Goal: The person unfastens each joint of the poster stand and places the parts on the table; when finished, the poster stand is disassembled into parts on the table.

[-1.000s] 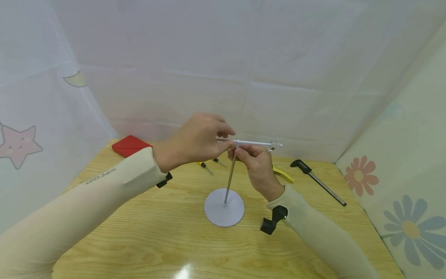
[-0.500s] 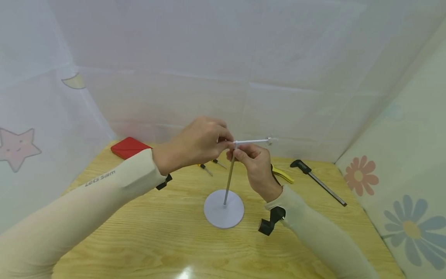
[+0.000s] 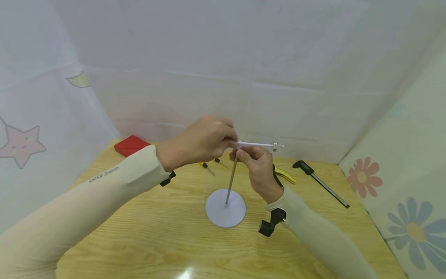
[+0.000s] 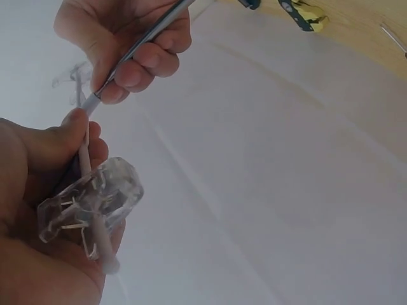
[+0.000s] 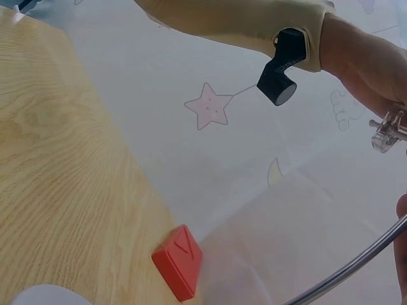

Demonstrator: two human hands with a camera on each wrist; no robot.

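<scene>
In the head view, the left hand [image 3: 203, 141] pinched the near end of a thin white crossbar [image 3: 256, 145], and its fingers hid that end completely. The right hand [image 3: 256, 166] was curled around the top of the grey upright rod [image 3: 230, 182], so the joint between rod and crossbar could not be seen. The rod stood on a round grey base [image 3: 225, 208] in the middle of the wooden bench [image 3: 146, 236]. The far end of the crossbar carried a small clear clip [image 3: 275, 146], too small to make out well. On the left sleeve [image 3: 104, 182] the letters "LeGS Saım" could be partly read. In the left wrist view, a clear plastic clip [image 4: 95, 200] lay inside the left hand's grip, on the white bar, and the right hand's fingers [image 4: 137, 60] held the grey rod. In the right wrist view, the rod [image 5: 356, 264] was cut off at the frame edge, and a red box [image 5: 179, 260] lay on the bench by the curtain.
</scene>
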